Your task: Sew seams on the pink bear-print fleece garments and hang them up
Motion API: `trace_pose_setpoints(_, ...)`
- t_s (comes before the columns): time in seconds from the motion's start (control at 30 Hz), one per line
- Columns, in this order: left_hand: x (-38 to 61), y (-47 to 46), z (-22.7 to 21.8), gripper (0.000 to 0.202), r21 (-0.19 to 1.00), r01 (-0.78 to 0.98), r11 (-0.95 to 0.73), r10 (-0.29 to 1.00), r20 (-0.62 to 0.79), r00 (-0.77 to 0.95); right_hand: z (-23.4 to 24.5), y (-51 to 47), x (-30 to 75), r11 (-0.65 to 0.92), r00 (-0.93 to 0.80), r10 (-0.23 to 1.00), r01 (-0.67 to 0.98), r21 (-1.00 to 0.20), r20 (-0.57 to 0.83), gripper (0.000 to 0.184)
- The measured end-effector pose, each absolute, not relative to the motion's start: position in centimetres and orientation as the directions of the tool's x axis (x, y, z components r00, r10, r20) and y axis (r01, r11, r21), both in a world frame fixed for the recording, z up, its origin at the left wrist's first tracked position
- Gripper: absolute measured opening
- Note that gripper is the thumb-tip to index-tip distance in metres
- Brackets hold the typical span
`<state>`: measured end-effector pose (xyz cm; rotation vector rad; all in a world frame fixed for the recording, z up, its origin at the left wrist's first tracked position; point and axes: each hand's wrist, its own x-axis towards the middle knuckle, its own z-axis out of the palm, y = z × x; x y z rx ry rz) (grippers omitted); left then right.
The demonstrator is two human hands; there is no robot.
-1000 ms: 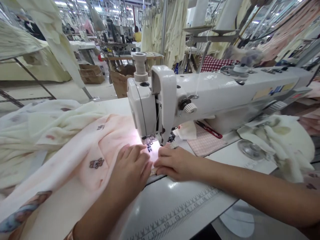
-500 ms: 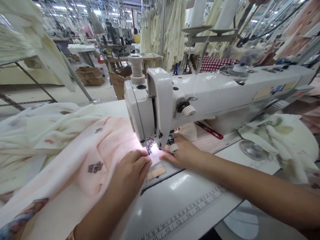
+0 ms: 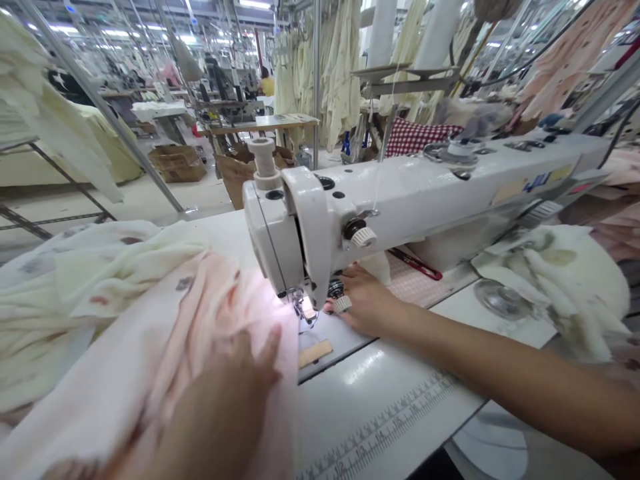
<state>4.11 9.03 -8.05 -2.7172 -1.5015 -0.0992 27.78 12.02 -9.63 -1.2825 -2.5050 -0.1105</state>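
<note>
My left hand, smeared by motion, lies on pale pink printed fabric with its fingers apart. The fabric's right edge runs up to the lit needle area of a white sewing machine. My right hand is to the right of the presser foot, beside the machine's lower knob. Its fingers are mostly hidden behind the knob and machine head, so whether they grip anything does not show. A small beige strip lies on the bed in front of the foot.
Cream printed fabric is heaped at the left. Behind my right hand lie red-handled snips. More cream cloth sits at the right, near a round metal dish. A ruler scale runs along the table's front.
My left hand has moved back from the needle toward me and left, its fingers spreading, and the pink fabric has shifted and bunched. My right hand stays beside the knob.
</note>
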Motion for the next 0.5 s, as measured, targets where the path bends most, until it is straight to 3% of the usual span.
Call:
trace_pose_setpoints(0.1,5.4,6.6,-7.8,0.028,-0.203,0.780,-0.591,0.792,0.034,0.609,-9.2,10.5,27.2,0.751,-0.687,0.640,0.655,-0.089,0.345,0.018)
trace_pose_setpoints(0.23,6.6,7.3,-7.4,0.018,-0.285,0.658,-0.697,0.645,0.153,0.749,-9.6,9.0,25.9,0.921,-0.846,0.385,0.377,-0.097,0.368,0.024)
trace_pose_setpoints(0.5,5.2,10.3,-9.4,0.016,-0.096,0.650,-0.754,0.616,0.238,0.751,-10.6,9.6,26.3,0.849,-0.779,0.506,0.526,-0.055,0.370,0.020)
